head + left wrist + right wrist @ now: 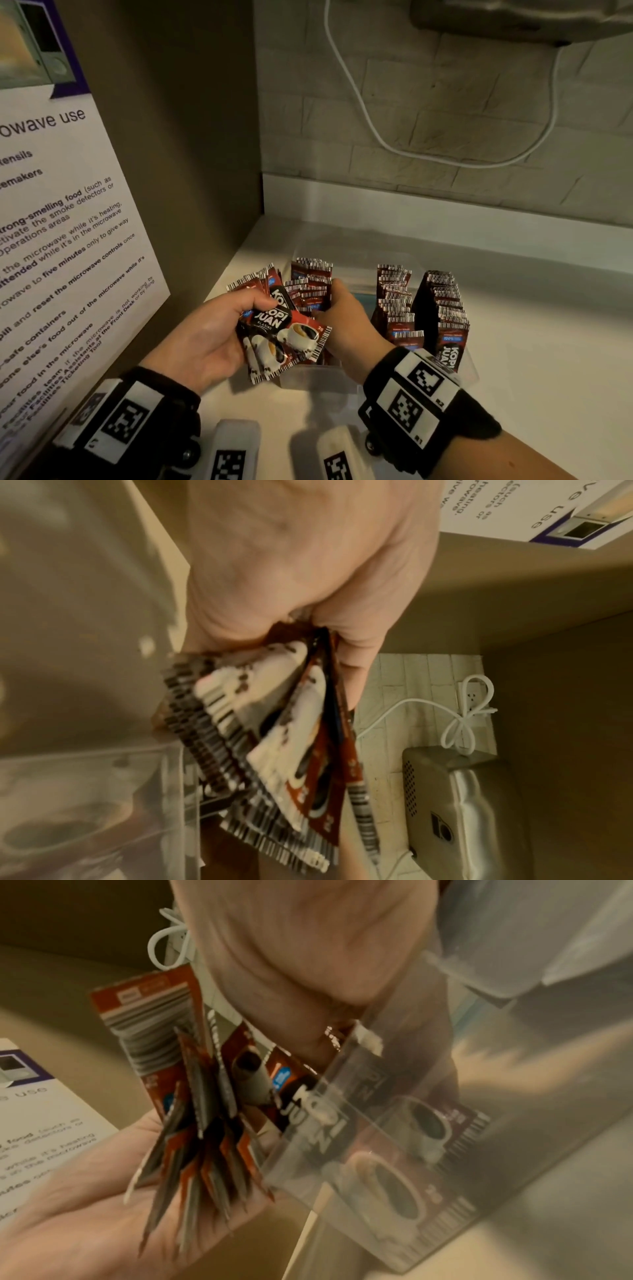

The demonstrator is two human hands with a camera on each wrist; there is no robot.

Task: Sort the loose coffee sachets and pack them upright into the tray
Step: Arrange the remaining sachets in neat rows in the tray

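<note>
My left hand (253, 308) grips a fanned bunch of red-and-black coffee sachets (284, 339) just left of the clear plastic tray (318, 380). From the left wrist the same bunch (274, 750) spreads below my left hand (308, 574). My right hand (339, 301) reaches into the tray's left compartment and pinches a bundle of upright sachets (311, 277); its fingertips are hidden behind them. Two more rows of upright sachets (394, 301) (445, 308) fill the middle and right compartments. In the right wrist view my right hand (301, 961) is at the tray wall (377, 1123).
A printed microwave notice (68, 240) covers the brown side wall on the left. A white cable (376, 130) loops down the tiled back wall from a metal appliance (513, 20). The tray stands on a white counter (548, 342). Two white marker blocks (236, 452) lie at the front edge.
</note>
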